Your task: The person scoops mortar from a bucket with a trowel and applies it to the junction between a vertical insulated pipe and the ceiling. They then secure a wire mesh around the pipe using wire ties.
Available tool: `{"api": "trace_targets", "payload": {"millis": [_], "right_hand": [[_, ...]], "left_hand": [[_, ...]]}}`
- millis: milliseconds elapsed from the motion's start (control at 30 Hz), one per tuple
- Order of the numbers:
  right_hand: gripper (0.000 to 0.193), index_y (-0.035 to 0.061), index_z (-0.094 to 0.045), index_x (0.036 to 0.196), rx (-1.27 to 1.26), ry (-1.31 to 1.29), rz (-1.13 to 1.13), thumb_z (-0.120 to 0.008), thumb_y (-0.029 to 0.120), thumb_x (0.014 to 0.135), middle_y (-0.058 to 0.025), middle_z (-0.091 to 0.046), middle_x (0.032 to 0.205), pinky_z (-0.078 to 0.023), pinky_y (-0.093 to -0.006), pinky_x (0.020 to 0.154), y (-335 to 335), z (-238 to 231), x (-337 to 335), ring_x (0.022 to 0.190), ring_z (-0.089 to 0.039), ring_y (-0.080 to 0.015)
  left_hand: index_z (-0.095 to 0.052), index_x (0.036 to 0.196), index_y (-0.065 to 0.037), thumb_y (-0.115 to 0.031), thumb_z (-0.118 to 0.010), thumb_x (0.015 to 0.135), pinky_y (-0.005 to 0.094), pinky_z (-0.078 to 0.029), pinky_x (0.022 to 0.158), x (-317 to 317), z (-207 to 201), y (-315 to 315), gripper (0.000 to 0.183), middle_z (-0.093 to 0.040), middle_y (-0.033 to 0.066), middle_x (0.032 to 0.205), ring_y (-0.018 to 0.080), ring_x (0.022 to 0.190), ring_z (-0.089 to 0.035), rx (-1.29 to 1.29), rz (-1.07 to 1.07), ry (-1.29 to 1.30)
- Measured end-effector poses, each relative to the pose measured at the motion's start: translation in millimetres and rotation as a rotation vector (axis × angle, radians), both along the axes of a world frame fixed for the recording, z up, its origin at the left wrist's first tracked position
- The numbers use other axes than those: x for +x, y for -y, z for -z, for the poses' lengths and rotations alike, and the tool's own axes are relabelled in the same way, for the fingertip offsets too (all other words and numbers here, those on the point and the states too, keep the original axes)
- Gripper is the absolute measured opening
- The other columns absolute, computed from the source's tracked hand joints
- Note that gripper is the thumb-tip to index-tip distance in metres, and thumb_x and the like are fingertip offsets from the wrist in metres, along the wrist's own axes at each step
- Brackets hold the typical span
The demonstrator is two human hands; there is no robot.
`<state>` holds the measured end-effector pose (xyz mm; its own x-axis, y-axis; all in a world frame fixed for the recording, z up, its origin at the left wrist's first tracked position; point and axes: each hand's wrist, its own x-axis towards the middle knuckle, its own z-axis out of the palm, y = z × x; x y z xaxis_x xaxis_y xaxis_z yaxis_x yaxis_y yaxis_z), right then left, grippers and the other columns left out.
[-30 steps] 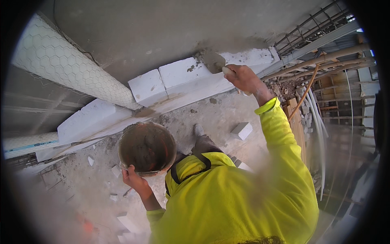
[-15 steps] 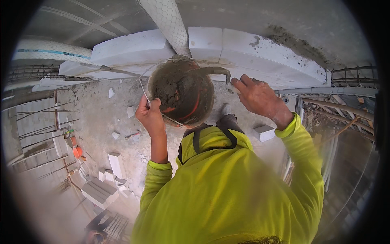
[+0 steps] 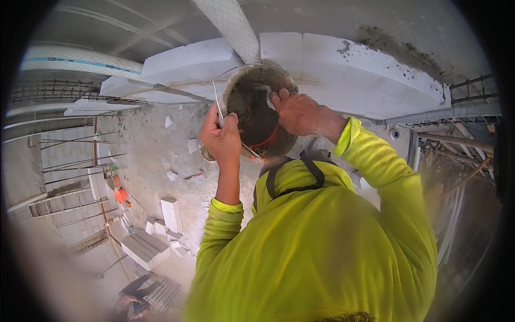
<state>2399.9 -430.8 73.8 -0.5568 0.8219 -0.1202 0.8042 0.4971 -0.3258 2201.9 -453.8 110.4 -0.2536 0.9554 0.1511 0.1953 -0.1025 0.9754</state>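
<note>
A round bucket (image 3: 291, 140), its inside smeared with grey mortar (image 3: 248, 104), hangs in front of me below the block wall. My left hand (image 3: 223, 138) is closed around its thin wire handle (image 3: 216, 99) at the left rim. My right hand (image 3: 301, 114) reaches over the right rim, fingers closed on a trowel (image 3: 270, 100). Most of the trowel is hidden by the hand and the bucket. Reddish-orange patches of the bucket's inner wall show through the mortar.
White blocks (image 3: 370, 80) form a low wall ahead, split by a mesh-wrapped column (image 3: 232, 27). More blocks (image 3: 145, 248) stand on the floor at lower left, near orange pails (image 3: 120, 195) and thin steel bars (image 3: 80, 155). A person (image 3: 133, 301) is at bottom left. Poles (image 3: 456, 142) lie at right.
My right hand has swung left with the trowel, from beside the bucket to inside its rim. The bucket and my left hand appear slightly farther right as the view shifts.
</note>
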Motion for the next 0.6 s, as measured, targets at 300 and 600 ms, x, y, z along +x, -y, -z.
{"api": "trace_targets", "payload": {"millis": [300, 600], "right_hand": [[0.052, -0.0112, -0.048, 0.128, 0.108, -0.131, -0.016, -0.058, 0.004, 0.079, -0.0242, -0.059, 0.106, -0.056, -0.0468, 0.072, 6.9, -12.9, 15.1, 0.084, -0.067, -0.0414], [0.042, -0.0128, -0.055, 0.116, 0.165, -0.148, -0.073, -0.056, 0.0, 0.077, -0.0236, -0.062, 0.096, -0.056, -0.0465, 0.073, 19.5, -24.1, 14.3, 0.081, -0.068, -0.0386]], "left_hand": [[-0.068, 0.115, 0.007, 0.006, -0.053, 0.078, 0.0221, -0.049, 0.082, 3.0, -18.9, -0.7, 0.04, -0.071, 0.0055, 0.1, 0.0081, 0.086, -0.063, 0.116, 0.117, -0.091], [-0.068, 0.115, 0.007, 0.006, -0.054, 0.077, 0.0203, -0.048, 0.077, 2.1, -17.0, -4.9, 0.04, -0.07, 0.0049, 0.096, 0.0071, 0.081, -0.062, 0.224, 0.131, -0.131]]}}
